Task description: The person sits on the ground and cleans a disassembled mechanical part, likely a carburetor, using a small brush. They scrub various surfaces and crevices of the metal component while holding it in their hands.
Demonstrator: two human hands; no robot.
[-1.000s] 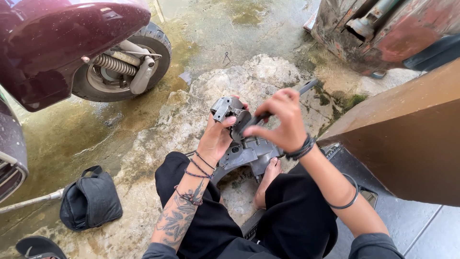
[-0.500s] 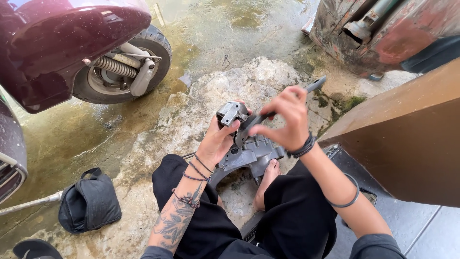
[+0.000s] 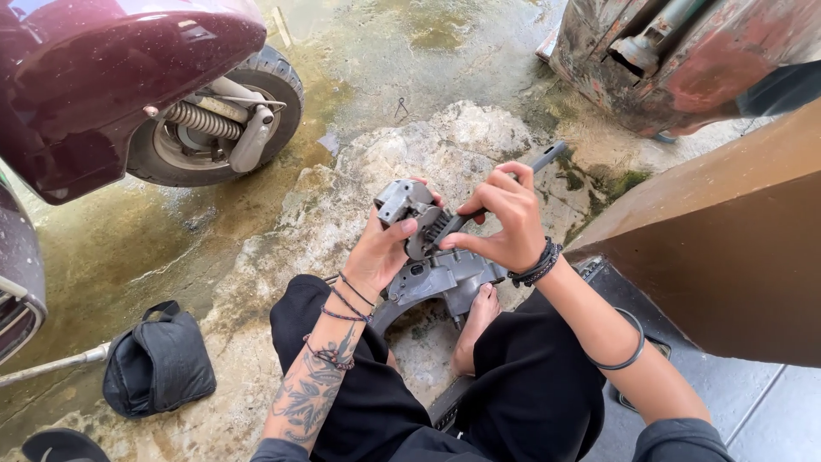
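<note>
Person's sat on the ground w/ a grey metal engine part (image 3: 432, 257) propped between the knees, lower end resting near a bare foot (image 3: 475, 329). Left hand (image 3: 383, 248) is wrapped tight round its upper block, thumb across the front. Right hand (image 3: 505, 221) pinches a dark slim tool (image 3: 505, 184), tip set into the part's middle, handle sticking up to the right. Casting looks heavy, stiff, prob greasy, so the chunky upper block seems the safest place to hold. Maroon scooter (image 3: 120, 77) w/ rear wheel (image 3: 214, 120) at left, black pouch (image 3: 158, 364) on wet concrete
</note>
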